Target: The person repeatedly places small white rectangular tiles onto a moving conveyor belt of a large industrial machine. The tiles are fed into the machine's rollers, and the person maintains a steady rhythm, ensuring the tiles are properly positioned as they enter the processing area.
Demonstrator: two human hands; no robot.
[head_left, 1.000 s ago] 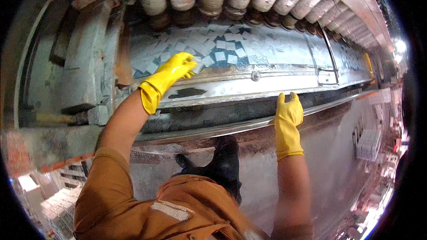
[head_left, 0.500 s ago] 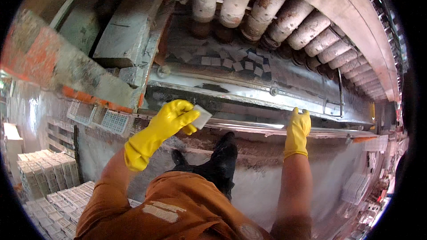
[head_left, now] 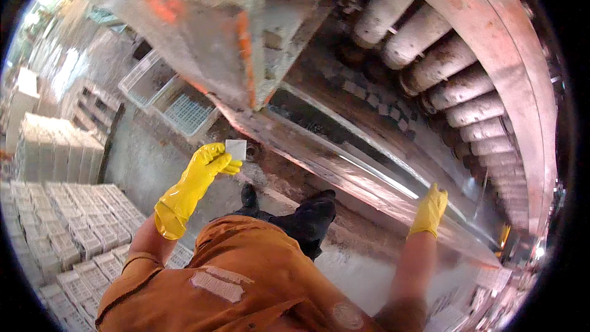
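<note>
Factory floor beside a roller conveyor (head_left: pixel 455 80): left hand (head_left: pixel 209 163), fingers clamped on a small white tile (head_left: pixel 236 148), right hand (head_left: pixel 430 209) resting, fingers together, on the metal rail (head_left: pixel 344 166)

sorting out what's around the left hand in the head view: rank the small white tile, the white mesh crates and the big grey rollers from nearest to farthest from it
1. Small white tile: pinched in the left hand.
2. White mesh crates: just above the hand, to its left.
3. Big grey rollers: far right, across the metal conveyor edge.
</note>
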